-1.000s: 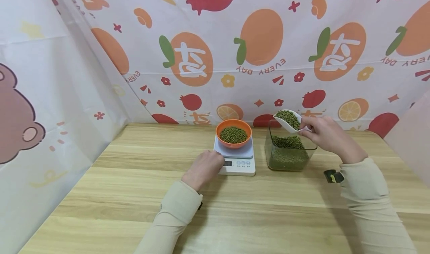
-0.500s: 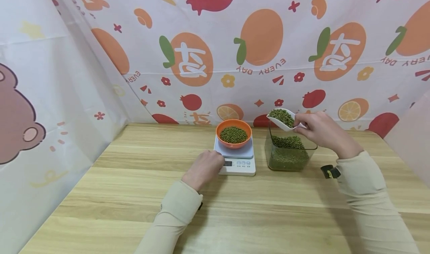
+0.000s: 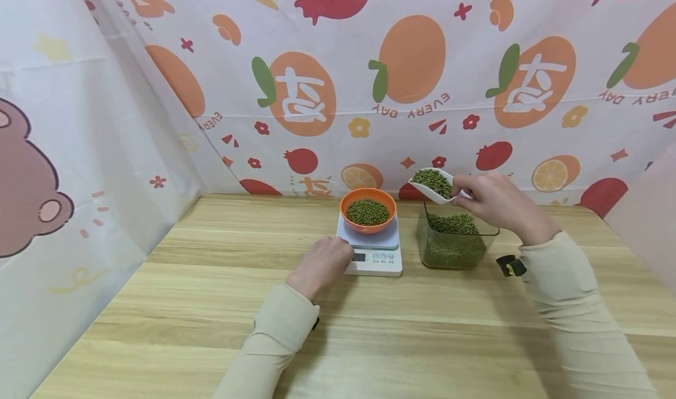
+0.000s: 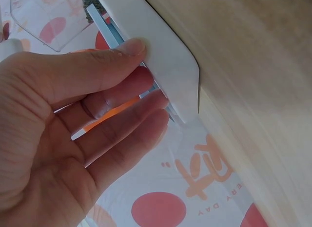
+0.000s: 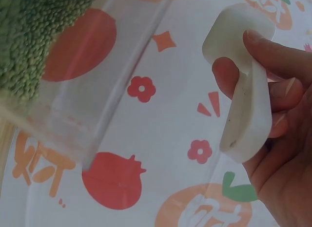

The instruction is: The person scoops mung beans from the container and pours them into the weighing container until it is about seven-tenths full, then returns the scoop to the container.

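Note:
My right hand holds a white scoop by its handle, thumb and fingers wrapped on it. The scoop carries a heap of green mung beans and hangs over the left rim of a clear container part filled with the same beans. My left hand grips the left edge of a white kitchen scale, thumb against its side and fingertips at its upper face. On the scale's plate stands an orange bowl with mung beans inside.
The scale's display is partly next to my left knuckles, with buttons to its right. A fruit-print curtain rises behind the wooden table. Another curtain with a bear print hangs on the left.
My right hand has moved left with the loaded scoop, from above the container's middle to its left rim, nearer the orange bowl. My left hand stays at the scale.

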Tool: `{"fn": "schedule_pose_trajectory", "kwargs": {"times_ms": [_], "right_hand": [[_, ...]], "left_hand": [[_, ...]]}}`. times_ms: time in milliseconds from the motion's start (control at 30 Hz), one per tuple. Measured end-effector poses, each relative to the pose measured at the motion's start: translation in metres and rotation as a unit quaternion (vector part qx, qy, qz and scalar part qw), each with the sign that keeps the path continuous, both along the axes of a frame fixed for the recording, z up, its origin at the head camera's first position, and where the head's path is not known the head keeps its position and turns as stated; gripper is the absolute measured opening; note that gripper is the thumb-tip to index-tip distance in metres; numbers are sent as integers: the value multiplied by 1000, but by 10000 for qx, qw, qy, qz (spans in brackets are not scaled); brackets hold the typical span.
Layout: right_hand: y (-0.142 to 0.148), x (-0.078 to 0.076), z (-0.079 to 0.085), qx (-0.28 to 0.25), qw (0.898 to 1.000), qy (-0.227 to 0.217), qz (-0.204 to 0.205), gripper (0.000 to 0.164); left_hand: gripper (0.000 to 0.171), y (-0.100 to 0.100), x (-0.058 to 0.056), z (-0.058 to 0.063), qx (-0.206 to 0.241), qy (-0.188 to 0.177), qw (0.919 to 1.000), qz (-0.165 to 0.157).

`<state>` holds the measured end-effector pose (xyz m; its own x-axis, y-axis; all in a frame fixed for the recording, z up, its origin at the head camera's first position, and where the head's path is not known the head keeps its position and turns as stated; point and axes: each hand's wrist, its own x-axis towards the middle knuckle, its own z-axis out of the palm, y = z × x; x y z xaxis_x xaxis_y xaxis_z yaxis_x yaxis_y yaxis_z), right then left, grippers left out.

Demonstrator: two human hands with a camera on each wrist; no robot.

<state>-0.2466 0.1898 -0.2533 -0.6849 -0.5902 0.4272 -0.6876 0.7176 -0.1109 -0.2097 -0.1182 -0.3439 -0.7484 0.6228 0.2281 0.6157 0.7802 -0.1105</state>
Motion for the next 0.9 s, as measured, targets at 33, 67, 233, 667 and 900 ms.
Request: {"fn": "schedule_pose_trajectory", "kwargs": {"times_ms": [33,67,233,667,900], "right_hand": [[-1,-1,0,-4,10000,3,35,17],[-2,-1,0,-4,10000,-14,51,17],[-9,-3,2,-46,9998,-135,130,16],[-14,-5,2,-79,9994,-194,260,16],[-20,-7,3,46,9990,-377,245,14]], "left_hand": [[21,0,0,0,9,-11,10000,7],[21,0,0,0,27,-14,10000,0],[23,0,0,1,65,60,9999,-62],[21,0,1,2,-8,-32,10000,40],[22,1,0,2,-26,-52,10000,56]]}}
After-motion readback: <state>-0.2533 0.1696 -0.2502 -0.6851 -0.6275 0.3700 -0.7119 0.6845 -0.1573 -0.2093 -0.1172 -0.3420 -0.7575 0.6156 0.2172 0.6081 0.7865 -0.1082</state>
